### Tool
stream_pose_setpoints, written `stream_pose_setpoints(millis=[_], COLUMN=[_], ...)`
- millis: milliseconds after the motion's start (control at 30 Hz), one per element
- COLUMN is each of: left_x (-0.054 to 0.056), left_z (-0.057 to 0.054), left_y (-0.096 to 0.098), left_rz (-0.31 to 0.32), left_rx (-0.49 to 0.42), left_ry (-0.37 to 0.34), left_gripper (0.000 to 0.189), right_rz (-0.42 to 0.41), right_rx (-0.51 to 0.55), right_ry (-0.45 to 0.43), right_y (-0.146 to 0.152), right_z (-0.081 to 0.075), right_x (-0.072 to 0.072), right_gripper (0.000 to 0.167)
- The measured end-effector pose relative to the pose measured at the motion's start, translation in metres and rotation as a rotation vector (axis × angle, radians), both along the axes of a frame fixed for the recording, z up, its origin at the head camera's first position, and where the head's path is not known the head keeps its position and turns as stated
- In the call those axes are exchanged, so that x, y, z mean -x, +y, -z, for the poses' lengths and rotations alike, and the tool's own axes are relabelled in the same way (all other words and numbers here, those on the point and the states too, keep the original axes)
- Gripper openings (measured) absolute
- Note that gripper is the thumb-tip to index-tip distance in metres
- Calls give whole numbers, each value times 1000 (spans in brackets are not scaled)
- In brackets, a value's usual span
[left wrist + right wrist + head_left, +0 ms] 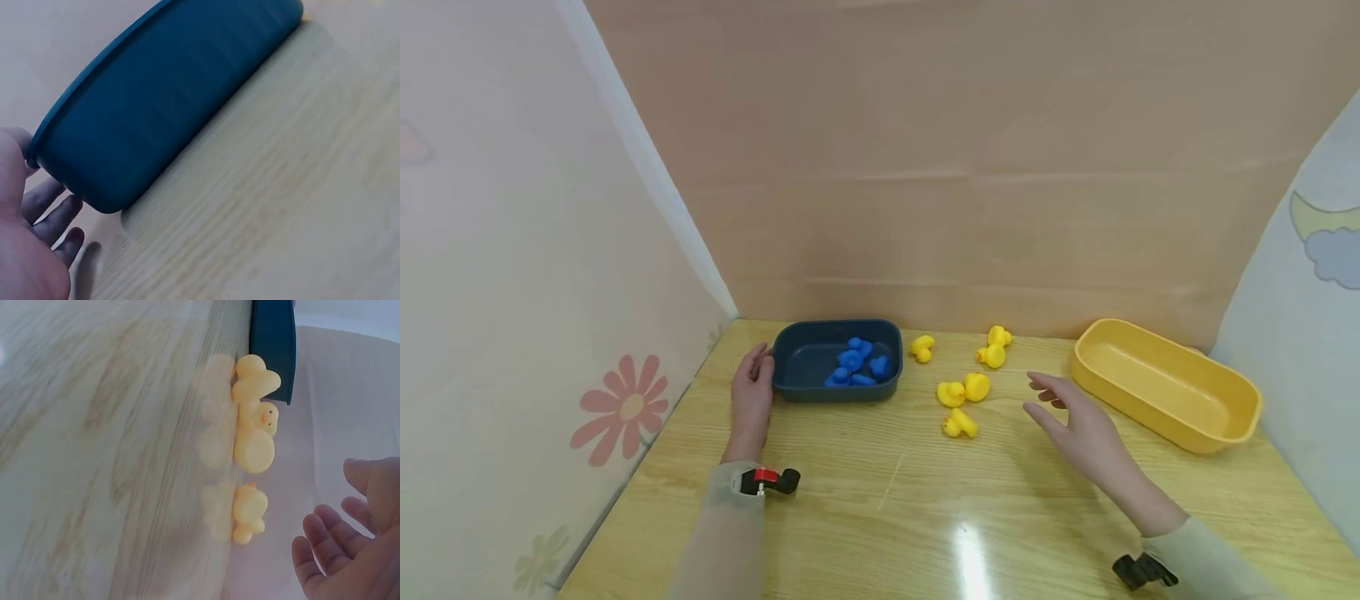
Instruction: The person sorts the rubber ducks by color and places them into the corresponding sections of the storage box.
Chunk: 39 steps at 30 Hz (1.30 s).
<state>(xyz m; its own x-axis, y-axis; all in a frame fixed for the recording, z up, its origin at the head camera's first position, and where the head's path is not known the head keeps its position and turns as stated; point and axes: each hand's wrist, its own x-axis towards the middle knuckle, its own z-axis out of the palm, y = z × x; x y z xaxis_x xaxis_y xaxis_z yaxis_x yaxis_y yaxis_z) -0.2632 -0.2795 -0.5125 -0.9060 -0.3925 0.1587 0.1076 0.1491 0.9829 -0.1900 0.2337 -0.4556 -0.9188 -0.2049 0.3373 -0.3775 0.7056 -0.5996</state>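
My left hand (752, 396) rests against the left end of a dark blue bin (838, 395). The left wrist view shows its fingers (59, 222) loosely bent beside the bin's end wall, with one at the rim. Inside the bin lie several small blue toys (851, 360), piled toward its right side. Over the table to the right, my right hand (1086, 433) hovers with relaxed, spread fingers and holds nothing. To its left are several yellow rubber ducks (960, 423), some tipped over; in the right wrist view these ducks (255, 450) stand apart from the fingers.
A yellow bin (1165, 383) with nothing in it sits at an angle at the back right of the wooden table (865, 517). Brown paper (940, 167) covers the back wall. Pale decorated side panels (550, 292) bound the table left and right.
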Motion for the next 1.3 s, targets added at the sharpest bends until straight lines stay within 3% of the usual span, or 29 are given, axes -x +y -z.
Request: stream_pose_setpoints(millis=[267,567,800,1033,1300], left_x=[-7,-17,-20,-28,-32], left_z=[-11,-29,-42,-54,-60], left_y=[-1,7,20,42,71], left_rz=[1,19,64,124,158], left_rx=[168,445,584,685,721], left_ry=[9,25,168,213,363], left_gripper=[47,51,47,48,47], right_rz=[65,114,189,307,409], right_rx=[12,58,97,120,124], right_ry=[-37,-28,30,49,6], right_y=[22,47,68,92,120], right_z=[4,2,3,3,6], right_x=[-6,-16,-18,-21,-23], right_gripper=[61,63,64,65,67])
